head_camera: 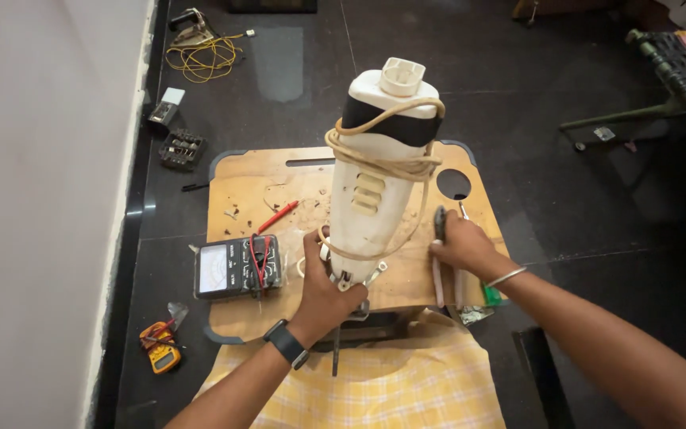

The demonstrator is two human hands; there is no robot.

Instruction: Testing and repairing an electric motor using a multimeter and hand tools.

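Observation:
A white hand blender body (379, 167) with a black band stands tilted on a small wooden lap table (256, 183), its cream cord wound around it. My left hand (329, 286), with a black wrist watch, grips the blender's lower end near the table's front edge. My right hand (458, 242), wearing a thin bangle, rests on the table's right side on several hand tools (441, 230), fingers curled over one of them. Whether it grips the tool firmly is unclear.
A black analog multimeter (236, 268) with red leads lies on the table's left part, a red probe (277, 216) beside it. On the dark floor sit a yellow meter (160, 353), yellow wire coil (202, 57) and small parts box (182, 148). Yellow checked cloth (375, 389) covers my lap.

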